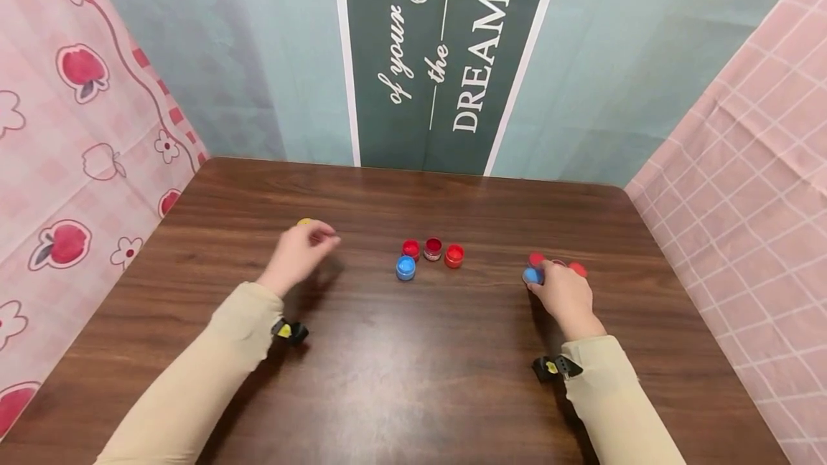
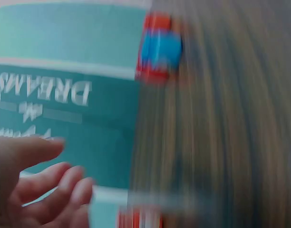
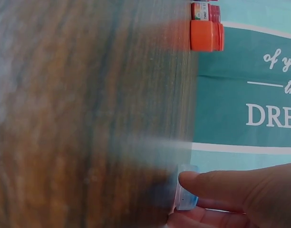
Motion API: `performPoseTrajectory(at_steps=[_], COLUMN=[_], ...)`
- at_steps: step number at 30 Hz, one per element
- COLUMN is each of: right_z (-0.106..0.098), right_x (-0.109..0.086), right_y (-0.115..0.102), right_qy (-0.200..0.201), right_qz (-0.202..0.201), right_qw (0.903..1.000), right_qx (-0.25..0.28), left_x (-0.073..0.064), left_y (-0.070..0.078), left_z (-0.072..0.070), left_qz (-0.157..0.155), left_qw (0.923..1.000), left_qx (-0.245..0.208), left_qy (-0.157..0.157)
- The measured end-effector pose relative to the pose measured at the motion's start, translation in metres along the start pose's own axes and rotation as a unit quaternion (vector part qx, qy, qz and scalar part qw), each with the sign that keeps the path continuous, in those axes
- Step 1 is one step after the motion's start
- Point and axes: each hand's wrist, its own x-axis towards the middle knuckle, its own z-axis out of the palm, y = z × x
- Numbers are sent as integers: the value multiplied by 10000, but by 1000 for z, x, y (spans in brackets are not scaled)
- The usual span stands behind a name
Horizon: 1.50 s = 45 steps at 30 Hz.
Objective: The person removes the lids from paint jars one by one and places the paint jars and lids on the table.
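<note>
In the head view my right hand [image 1: 567, 294] pinches a blue lid [image 1: 533, 275] at the right of the table. The right wrist view shows its thumb against the translucent side of that lid [image 3: 187, 190]. A red lid [image 1: 535, 260] and an orange-red lid [image 1: 578, 269] lie just beyond the hand; a darker one between them is mostly hidden. My left hand [image 1: 298, 253] hovers at the left with loosely bent fingers, nothing visible between them. Behind it peeks a small yellow item [image 1: 304, 222], mostly covered.
Mid-table stand uncovered paint jars: a blue one [image 1: 405, 268], a red one [image 1: 410, 250], a dark red one [image 1: 433, 249] and an orange-red one [image 1: 454, 256]. The wooden table [image 1: 388, 379] meets a green banner cloth [image 1: 446, 142] at its back edge.
</note>
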Motion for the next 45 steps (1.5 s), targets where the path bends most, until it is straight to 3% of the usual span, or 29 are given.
performPoseTrajectory(at_steps=[3, 5, 8, 12, 15, 20, 33, 45], right_z=[-1, -1, -2, -4, -4, -4, -7, -20], right_x=[-1, -2, -3, -2, -1, 0, -5, -11], right_y=[0, 0, 0, -1, -2, -2, -5, -22], right_qy=[-75, -109, -103, -149, -183, -308, -680, -353], right_qz=[77, 90, 108, 114, 95, 159, 180, -99], right_qw=[9999, 9999, 9999, 9998, 9998, 9994, 9975, 9993], right_qx=[30, 18, -16, -51, -63, -50, -13, 76], left_x=[-1, -2, -2, -1, 2, 11, 23, 30], left_y=[-23, -37, -54, -66, -67, -67, -70, -68], left_z=[-23, -34, -44, -45, -42, -37, -25, -23], left_qz=[-295, -493, -707, -912, -1028, -1048, -957, -888], left_qw=[9971, 9957, 9958, 9936, 9911, 9901, 9922, 9932], left_qx=[219, 346, 494, 537, 513, 526, 465, 447], left_qy=[663, 703, 319, -397, -673, -774, -646, -611])
